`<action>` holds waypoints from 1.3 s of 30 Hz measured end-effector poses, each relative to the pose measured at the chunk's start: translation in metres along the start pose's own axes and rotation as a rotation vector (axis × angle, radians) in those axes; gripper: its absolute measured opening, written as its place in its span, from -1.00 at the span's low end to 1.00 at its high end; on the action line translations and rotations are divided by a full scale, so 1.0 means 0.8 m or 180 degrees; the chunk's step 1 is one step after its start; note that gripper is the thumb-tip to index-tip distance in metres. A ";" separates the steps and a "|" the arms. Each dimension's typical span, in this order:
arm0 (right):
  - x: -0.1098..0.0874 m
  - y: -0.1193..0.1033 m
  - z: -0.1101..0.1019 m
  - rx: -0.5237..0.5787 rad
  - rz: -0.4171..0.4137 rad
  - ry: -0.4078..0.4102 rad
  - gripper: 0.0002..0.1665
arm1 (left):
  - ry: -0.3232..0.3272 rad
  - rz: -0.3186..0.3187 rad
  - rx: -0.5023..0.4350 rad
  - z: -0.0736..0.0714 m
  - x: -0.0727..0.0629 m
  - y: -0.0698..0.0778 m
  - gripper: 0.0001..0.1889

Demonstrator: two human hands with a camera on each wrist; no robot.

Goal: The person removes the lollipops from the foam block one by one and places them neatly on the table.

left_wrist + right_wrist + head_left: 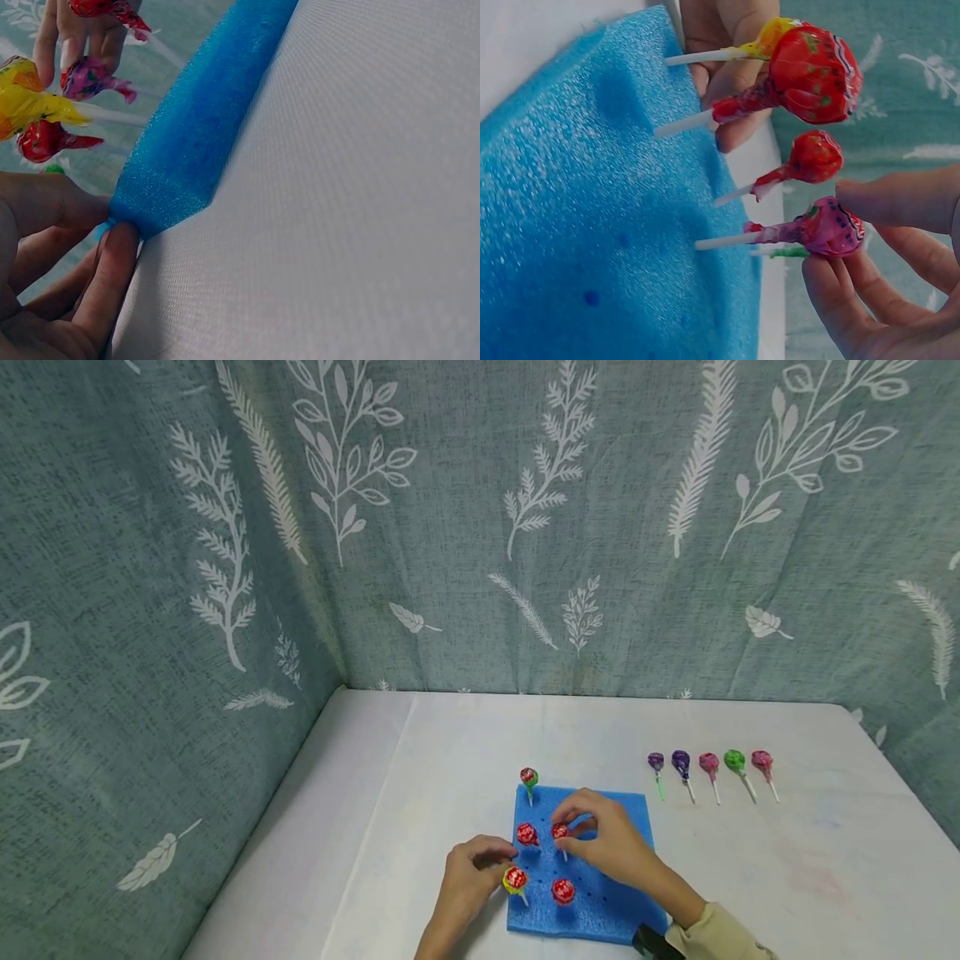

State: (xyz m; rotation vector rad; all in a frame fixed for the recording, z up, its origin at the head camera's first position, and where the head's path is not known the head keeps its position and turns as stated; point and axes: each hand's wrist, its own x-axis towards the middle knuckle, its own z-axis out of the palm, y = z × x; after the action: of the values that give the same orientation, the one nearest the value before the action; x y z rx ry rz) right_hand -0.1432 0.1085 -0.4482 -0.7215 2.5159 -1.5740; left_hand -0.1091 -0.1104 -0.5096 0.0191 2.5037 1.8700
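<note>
A blue foam block point(615, 914) lies on the white table with several wrapped lollipops standing in it. My right hand point(611, 842) pinches the wrapped head of a pink lollipop point(832, 229) between thumb and fingers; its white stick meets the foam. At the block's left edge, my left hand point(468, 875) grips the foam corner with thumb and fingertips, as the left wrist view shows. Beside that hand stands a yellow-and-red lollipop point(515, 880). Two red lollipops, one nearer point(563, 891) and one farther point(527, 835), and a green-and-red lollipop point(528, 776) also stand upright.
Several more lollipops lie in a row on the table at the back right, among them a dark purple one point(680, 762) and a green one point(735, 761). Small holes dot the foam. A leaf-patterned grey-green curtain point(450, 527) hangs behind and to the left.
</note>
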 end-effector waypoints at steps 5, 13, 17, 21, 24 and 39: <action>0.000 0.002 0.003 0.0089 0.0097 -0.0061 -0.80 | -0.0003 0.0026 -0.0047 0.001 0.000 0.000 -0.80; -0.001 0.001 0.004 0.0282 0.0115 -0.0082 -0.79 | 0.0000 0.0024 -0.0001 0.000 -0.001 -0.001 -0.82; 0.000 0.002 0.005 0.0254 0.0116 -0.0088 -0.79 | 0.0021 0.0021 0.0018 -0.001 -0.001 -0.001 -0.82; 0.000 0.004 0.007 0.0151 0.0154 -0.0091 -0.80 | 0.0034 0.0025 0.0002 0.000 -0.001 -0.001 -0.82; -0.001 0.005 0.007 0.0130 0.0168 -0.0076 -0.79 | 0.0036 0.0042 -0.0034 0.001 -0.002 -0.002 -0.81; -0.005 0.006 0.002 0.0349 0.0024 0.0093 -0.78 | 0.0087 0.0072 -0.0014 0.004 -0.001 -0.004 -0.81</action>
State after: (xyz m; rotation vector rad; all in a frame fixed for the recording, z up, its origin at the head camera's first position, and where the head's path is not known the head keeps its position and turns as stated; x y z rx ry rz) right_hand -0.1408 0.1107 -0.4535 -0.6795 2.4262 -1.7165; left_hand -0.1081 -0.1079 -0.5134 0.0220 2.5277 1.8970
